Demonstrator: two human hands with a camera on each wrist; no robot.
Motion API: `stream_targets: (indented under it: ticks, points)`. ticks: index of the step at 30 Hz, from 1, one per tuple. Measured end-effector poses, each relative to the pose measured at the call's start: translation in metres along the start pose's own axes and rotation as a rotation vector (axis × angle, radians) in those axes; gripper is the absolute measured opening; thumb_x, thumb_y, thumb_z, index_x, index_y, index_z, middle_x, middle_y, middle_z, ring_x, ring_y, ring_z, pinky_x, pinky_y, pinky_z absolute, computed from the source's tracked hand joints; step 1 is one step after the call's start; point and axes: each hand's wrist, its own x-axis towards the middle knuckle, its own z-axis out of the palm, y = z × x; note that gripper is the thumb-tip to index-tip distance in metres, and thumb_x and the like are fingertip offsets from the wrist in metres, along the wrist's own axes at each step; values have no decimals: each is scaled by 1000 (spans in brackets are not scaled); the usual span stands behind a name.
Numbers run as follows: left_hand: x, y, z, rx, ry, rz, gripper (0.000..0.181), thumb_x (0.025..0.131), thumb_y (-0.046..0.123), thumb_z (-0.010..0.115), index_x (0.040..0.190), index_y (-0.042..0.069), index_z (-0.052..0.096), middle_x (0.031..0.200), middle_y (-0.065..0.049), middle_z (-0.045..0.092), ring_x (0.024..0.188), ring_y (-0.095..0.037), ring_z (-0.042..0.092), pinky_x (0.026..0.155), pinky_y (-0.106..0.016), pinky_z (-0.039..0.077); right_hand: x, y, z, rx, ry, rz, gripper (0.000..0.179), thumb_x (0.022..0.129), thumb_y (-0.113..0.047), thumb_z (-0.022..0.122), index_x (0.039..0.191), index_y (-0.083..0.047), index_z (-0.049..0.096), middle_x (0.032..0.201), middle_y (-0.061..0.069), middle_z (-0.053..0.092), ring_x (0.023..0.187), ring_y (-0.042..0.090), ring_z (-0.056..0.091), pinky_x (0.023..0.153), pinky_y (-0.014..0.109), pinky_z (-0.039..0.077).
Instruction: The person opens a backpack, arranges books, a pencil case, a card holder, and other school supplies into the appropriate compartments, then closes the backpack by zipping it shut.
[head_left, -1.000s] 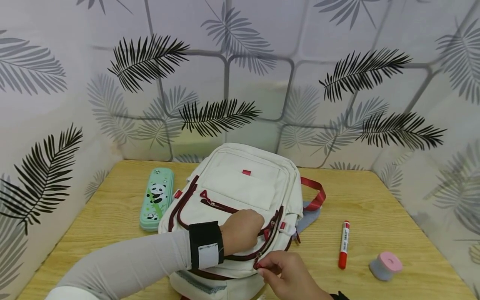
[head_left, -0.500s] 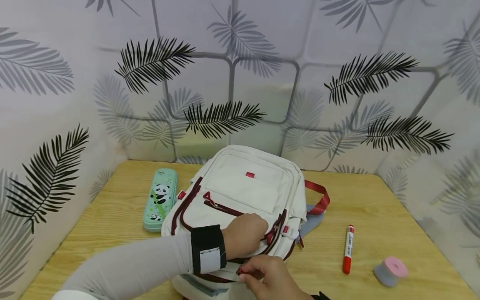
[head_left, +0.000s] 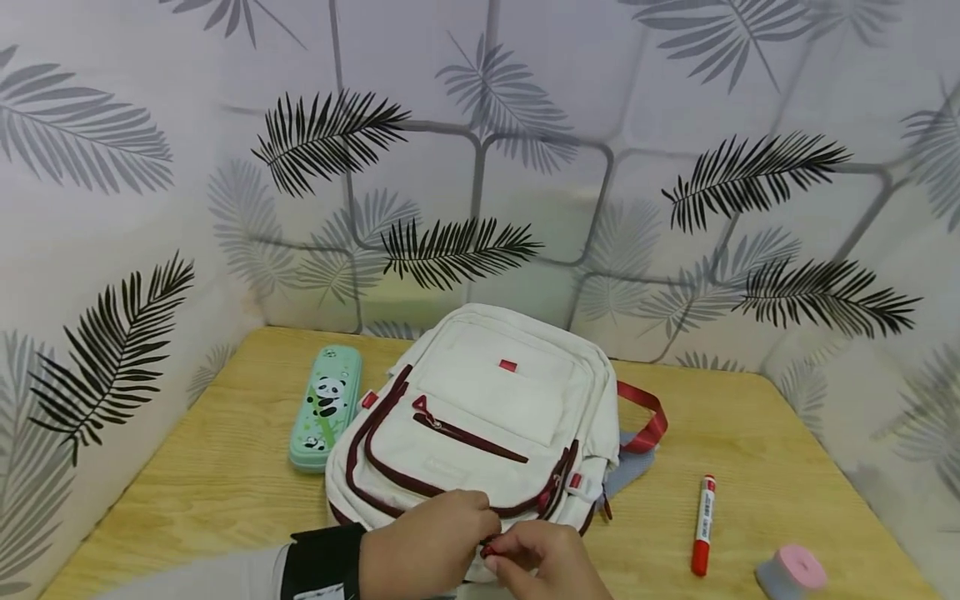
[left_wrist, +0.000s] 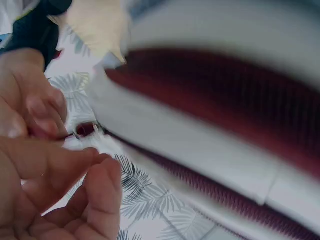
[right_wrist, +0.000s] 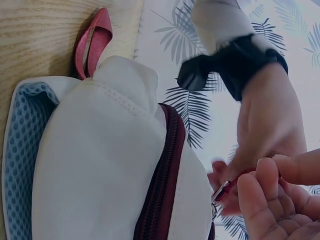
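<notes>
A white backpack (head_left: 480,392) with dark red zippers lies on the table in front of me. At its near edge my right hand (head_left: 551,562) pinches a red zipper pull (right_wrist: 226,190) between thumb and fingers. My left hand (head_left: 427,542) is right beside it, fingertips close to the pull and the bag's edge. In the left wrist view, the left fingers (left_wrist: 102,172) are bent with their tips near the white fabric; whether they grip it I cannot tell. A dark red zipper track (left_wrist: 220,197) runs along the bag there, partly blurred.
A mint pencil case (head_left: 326,408) with pandas lies left of the backpack. To the right are a red and white marker (head_left: 703,525) and a pink and grey roll (head_left: 792,572). A red strap loop (head_left: 648,417) sticks out at the bag's right. Leaf-patterned cloth walls surround the table (head_left: 225,400).
My left hand has moved from the bag's front panel down to the near edge, beside the right hand. The right hand has drawn the zipper pull leftward along that edge. The head view has shifted slightly.
</notes>
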Motion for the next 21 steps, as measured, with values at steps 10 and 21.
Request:
stream_targets:
  ticks: [10,21]
  points:
    - [-7,-1,12,-191,94,39,9,78,11,66,73,16,61,64,13,49,58,5,42,53,-8,35,1,5,2,-1,50,-268,6,76,-2,66,77,4,66,69,14,64,68,-4,57,52,19,50]
    - [-16,-4,9,-123,174,102,1,81,11,62,81,10,63,74,8,52,67,3,44,62,-8,37,11,7,-28,-575,-65,-259,30,75,-10,69,105,-7,64,103,0,62,94,15,57,77,25,49]
